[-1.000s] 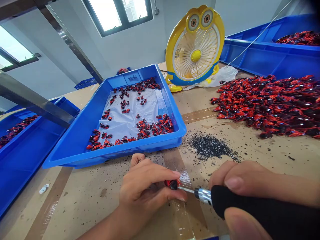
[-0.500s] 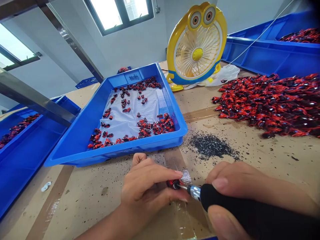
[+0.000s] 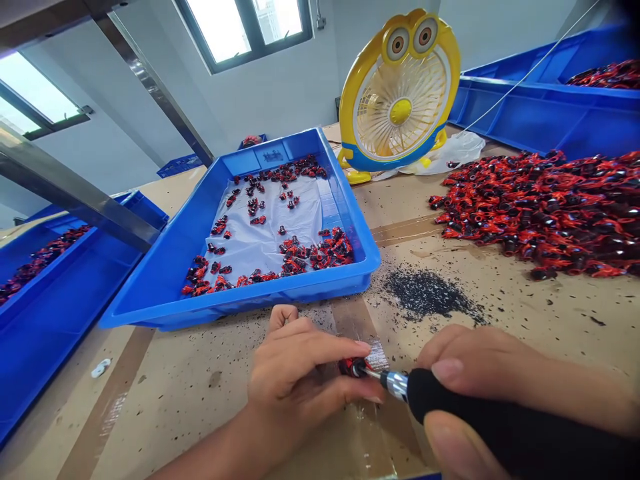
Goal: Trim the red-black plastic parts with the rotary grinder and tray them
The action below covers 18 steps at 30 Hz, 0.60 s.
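Observation:
Between the thumb and fingers of my left hand (image 3: 295, 367) is a small red-and-black plastic part (image 3: 353, 367), its black end turned to the right. My right hand (image 3: 475, 373) is wrapped around the black handle of an electric screwdriver (image 3: 397, 385). The tool's thin metal bit meets the black end of the part; how deep it reaches is hidden. Both hands are low over the cardboard-covered table (image 3: 210, 413), in front of a blue tray (image 3: 250, 303) that holds many similar parts on a white sheet.
A large heap of red-and-black parts (image 3: 545, 213) lies at the right, with black shavings (image 3: 430, 293) nearer me. A yellow fan (image 3: 400, 110) stands behind. More blue bins (image 3: 550, 110) flank the table, and a metal post (image 3: 100, 200) rises at the left. A small white piece (image 3: 101, 368) lies front left.
The whole view has shifted slightly, with everything a little farther right in the picture. Both hands keep the same hold, and the bit stays at the part.

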Motion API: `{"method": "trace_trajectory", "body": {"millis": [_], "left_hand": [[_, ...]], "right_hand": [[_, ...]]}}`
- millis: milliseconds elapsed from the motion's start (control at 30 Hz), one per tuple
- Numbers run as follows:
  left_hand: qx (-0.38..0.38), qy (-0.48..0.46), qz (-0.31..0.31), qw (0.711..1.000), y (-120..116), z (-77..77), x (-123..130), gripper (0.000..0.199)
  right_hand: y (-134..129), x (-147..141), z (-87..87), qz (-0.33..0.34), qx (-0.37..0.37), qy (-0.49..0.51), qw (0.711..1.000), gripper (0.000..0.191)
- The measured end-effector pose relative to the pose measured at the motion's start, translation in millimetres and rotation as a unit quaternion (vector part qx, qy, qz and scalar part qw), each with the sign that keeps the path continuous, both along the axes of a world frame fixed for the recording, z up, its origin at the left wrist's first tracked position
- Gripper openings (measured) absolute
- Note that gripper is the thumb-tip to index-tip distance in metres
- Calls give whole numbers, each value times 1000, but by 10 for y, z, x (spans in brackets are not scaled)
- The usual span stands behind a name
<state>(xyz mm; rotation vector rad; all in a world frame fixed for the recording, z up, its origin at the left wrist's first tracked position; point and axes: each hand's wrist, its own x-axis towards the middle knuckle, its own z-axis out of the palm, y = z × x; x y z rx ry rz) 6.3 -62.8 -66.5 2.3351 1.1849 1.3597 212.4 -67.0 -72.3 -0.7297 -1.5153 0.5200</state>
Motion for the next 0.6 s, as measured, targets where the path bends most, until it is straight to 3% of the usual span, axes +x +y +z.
{"method": "trace_trajectory", "body": {"millis": [133,367,600], "left_hand": [[-1,2,-3,1000,0,9,-3,25],[2,2,-10,1000,6,14,5,25],[-6,-4,-24,1000,19,12,10,24]], "right_hand": [[-11,-17,-4,-11,-4,18,1000,17],[27,-17,45,35,-11,13,999,17],[-21,-34,83,-18,-10,-22,1000,9]]}}
